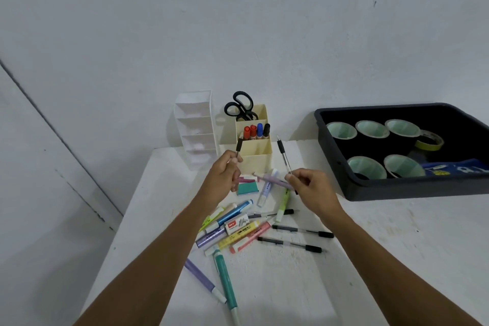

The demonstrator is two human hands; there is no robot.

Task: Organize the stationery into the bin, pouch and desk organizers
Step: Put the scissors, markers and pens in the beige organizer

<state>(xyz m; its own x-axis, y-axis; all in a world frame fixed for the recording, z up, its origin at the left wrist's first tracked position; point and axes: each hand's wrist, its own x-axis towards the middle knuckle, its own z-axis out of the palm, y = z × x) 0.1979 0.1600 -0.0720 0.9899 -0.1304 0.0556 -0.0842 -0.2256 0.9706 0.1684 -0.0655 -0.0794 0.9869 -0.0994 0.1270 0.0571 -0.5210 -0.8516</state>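
My left hand [226, 171] pinches a ballpoint pen [239, 143] upright, its black grip pointing up beside the cream desk organizer [258, 152]. My right hand [308, 184] holds a second ballpoint pen [283, 155], tilted with its tip up, just right of that organizer. The organizer's back compartments hold black scissors [239, 107] and several markers [256, 131]. A white tiered organizer [195, 127] stands to its left. Below my hands lie several pastel highlighters [264, 188], a staple box [236, 223] and more black pens [303, 230] scattered on the white table [370, 259].
A black bin [397, 188] sits at the right with several tape rolls [370, 128] and a blue pouch [457, 168] inside. A teal eraser-like block [247, 189] lies near my left hand. The table's left edge drops off beside my left forearm; the wall stands close behind.
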